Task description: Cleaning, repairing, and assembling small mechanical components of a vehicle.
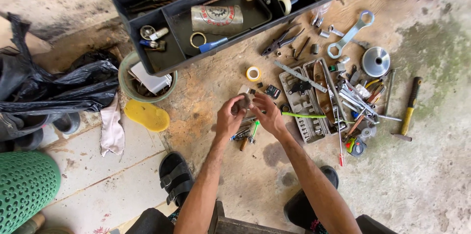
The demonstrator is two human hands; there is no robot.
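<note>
Holding a small grey part (244,101) at frame centre, the left hand (228,118) has its fingertips pinched on the part's left side while the right hand (268,113) closes thumb and fingers on its right side, directly above loose screwdrivers (248,133) on the concrete floor (417,180). For a sound grip, keep both sets of fingertips seated on opposite faces and the part low over the floor, so a slip drops it among the tools rather than away. Further out lie a grey socket tray (306,104) at 3 o'clock, a yellow tape roll (253,73) at 12 o'clock and an open black toolbox (221,13) beyond.
</note>
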